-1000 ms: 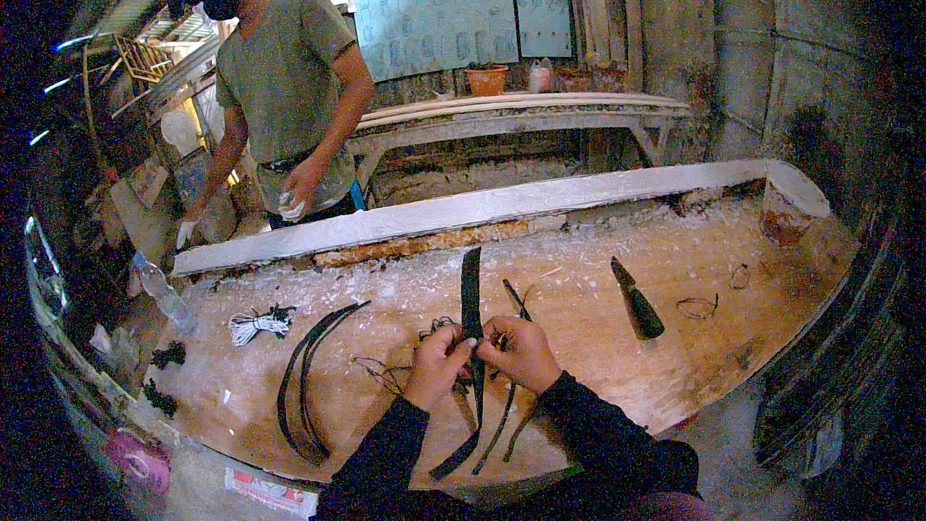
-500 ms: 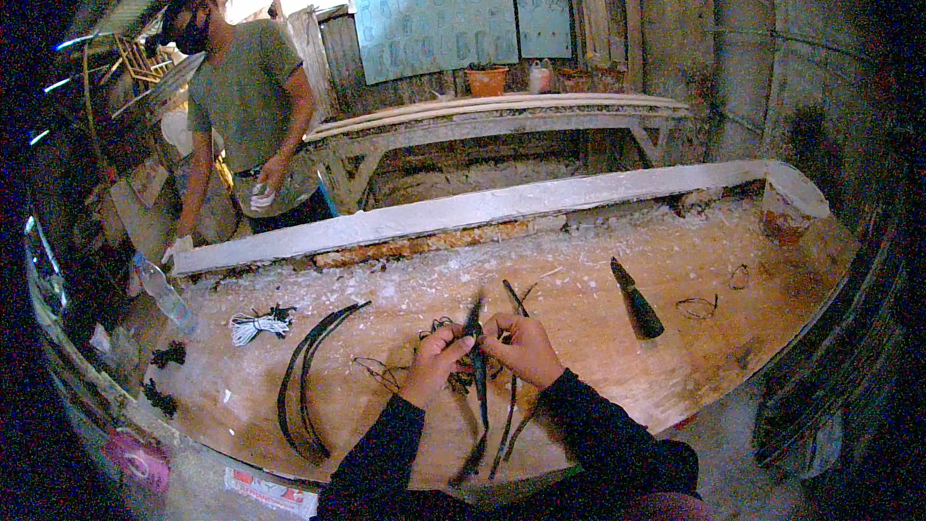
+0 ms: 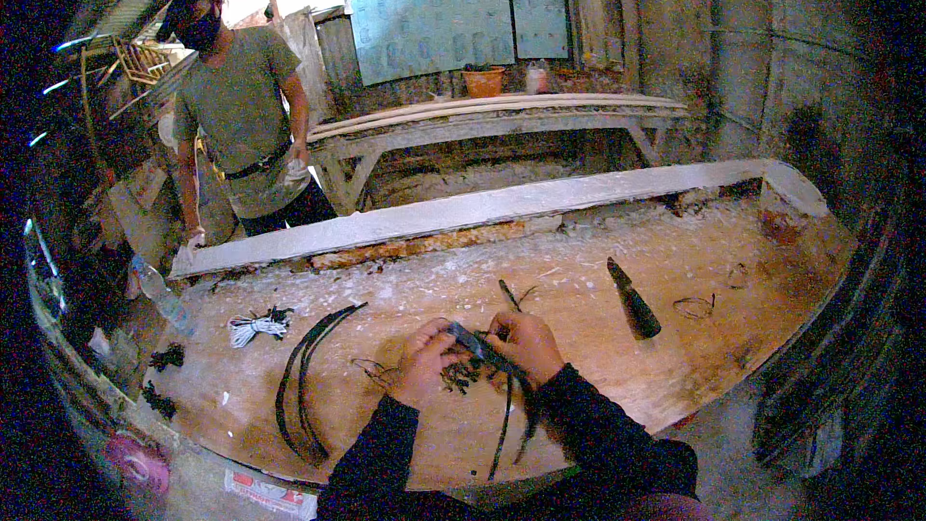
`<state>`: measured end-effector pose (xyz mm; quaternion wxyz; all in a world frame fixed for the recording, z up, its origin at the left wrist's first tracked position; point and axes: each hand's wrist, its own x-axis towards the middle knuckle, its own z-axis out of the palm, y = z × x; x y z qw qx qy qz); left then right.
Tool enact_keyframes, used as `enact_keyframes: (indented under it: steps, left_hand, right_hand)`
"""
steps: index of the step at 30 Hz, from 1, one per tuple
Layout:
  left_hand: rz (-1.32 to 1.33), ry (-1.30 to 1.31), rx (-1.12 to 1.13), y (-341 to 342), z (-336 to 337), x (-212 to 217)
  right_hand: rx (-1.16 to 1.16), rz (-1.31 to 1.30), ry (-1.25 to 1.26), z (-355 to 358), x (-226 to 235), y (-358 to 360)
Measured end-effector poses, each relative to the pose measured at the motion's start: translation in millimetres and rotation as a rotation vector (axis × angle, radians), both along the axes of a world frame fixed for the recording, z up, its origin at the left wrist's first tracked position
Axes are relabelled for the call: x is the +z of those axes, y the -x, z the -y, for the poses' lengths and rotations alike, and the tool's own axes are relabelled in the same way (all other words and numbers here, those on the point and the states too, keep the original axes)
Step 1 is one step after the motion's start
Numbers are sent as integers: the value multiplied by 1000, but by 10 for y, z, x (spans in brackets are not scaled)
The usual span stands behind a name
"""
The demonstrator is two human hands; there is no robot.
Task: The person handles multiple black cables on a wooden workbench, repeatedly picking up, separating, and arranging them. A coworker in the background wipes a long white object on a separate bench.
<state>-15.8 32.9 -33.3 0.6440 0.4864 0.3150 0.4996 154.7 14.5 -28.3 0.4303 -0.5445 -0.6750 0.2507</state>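
Between my two hands a dark, flat strip [image 3: 470,339] slants down to the right, its tail hanging past my right wrist. My left hand [image 3: 422,359] is closed on its upper-left end. My right hand [image 3: 528,345] pinches it a little further along, its fingertips partly hidden. Beneath them on the wooden tabletop [image 3: 386,449] lies a tangle of small black pieces [image 3: 461,378]. Another thin black strip [image 3: 501,432] runs toward the near edge. Two curved black strips [image 3: 305,371] lie to the left, and a dark, tapered piece [image 3: 633,299] lies to the right.
A white-coated beam [image 3: 463,219] borders the table's far side. Bundled white cord [image 3: 257,329], dark clumps [image 3: 166,357] and a plastic bottle [image 3: 162,297] are at left; a thin wire loop [image 3: 694,307] is at right. A masked co-worker [image 3: 241,106] stands beyond the beam.
The strip in my hands has swung from nearly upright to slanting, showing its flat face. My left hand has shifted slightly left. The co-worker has straightened up.
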Motion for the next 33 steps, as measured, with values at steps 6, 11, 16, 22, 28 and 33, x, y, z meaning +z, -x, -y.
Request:
enact_keyframes:
  steps: [6, 11, 16, 22, 28, 33]
  left_hand:
    - [512, -4, 155, 432, -307, 28]
    - [733, -35, 395, 952, -432, 91]
    - [868, 2, 548, 1224, -543, 46]
    - [859, 1, 303, 1465, -523, -32]
    - [1162, 156, 182, 1418, -579, -26]
    - [721, 145, 312, 1006, -536, 60]
  right_hand:
    - [-111, -114, 139, -68, 37, -233]
    - [-48, -530, 87, -108, 137, -424]
    - [-168, -1108, -150, -62, 256, -596]
    - [47, -1775, -168, -36, 291, -920]
    - [117, -1910, 26, -57, 256, -933]
    - [356, -1635, 406, -109, 172, -661]
